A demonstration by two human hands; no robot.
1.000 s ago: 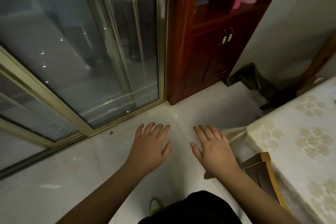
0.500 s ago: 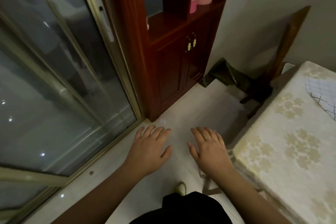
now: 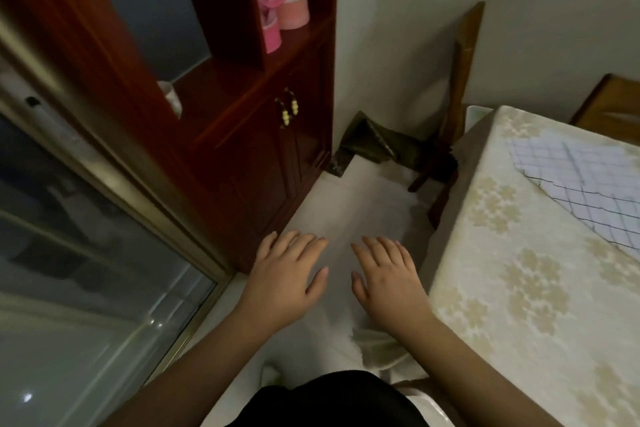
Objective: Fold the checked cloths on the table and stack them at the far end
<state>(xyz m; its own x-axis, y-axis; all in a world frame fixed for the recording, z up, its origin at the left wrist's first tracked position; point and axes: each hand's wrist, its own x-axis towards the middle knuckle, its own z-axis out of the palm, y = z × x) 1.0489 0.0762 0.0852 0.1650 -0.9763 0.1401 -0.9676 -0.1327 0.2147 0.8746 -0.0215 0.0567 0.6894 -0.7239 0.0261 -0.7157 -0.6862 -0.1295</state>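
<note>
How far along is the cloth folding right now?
Nothing looks done. A checked cloth lies spread on the table, with no stack in view. Left hand and right hand hover open over the floor, holding nothing. All the folding and stacking remains.

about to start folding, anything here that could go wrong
Both the left hand and right hand are off the table, over the floor, so nothing is gripped. The checked cloth runs out of view, so reaching may be blind. The chair crowds the far corner.
</note>
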